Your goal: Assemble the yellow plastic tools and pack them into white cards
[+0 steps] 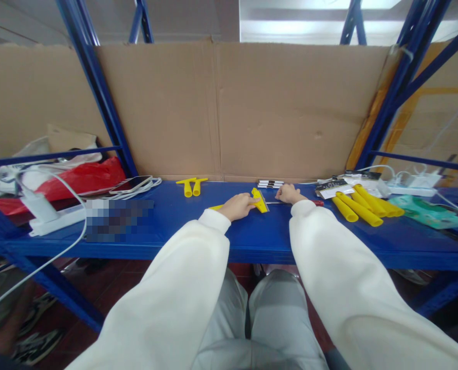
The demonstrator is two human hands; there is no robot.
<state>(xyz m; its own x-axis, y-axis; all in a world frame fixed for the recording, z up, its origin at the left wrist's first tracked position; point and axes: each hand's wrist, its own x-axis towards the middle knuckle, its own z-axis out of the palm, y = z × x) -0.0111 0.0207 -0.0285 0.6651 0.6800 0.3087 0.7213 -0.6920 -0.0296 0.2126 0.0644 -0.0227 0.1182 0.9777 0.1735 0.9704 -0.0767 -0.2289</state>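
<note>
My left hand (237, 206) is closed around a yellow scraper (260, 201) with a metal blade along its right edge. The scraper's handle end (216, 207) shows left of the hand, and its head points right over the blue table. To the right, my right hand (289, 194) has its fingers pinched together low over the tabletop; what they hold, if anything, is too small to make out. Beneath the right hand lies a screwdriver (318, 203) with a red handle and a thin shaft toward the scraper. Small black-and-white packs (270, 183) are stacked just behind the hands.
Two yellow T-shaped pieces (192, 187) stand at the back left. Several yellow tubes (362, 206) lie right, beside packaged items (332, 188) and a green packet (429, 211). Leftward are a phone (130, 185), cables and a power strip (57, 222). A cardboard wall (275, 108) closes the back.
</note>
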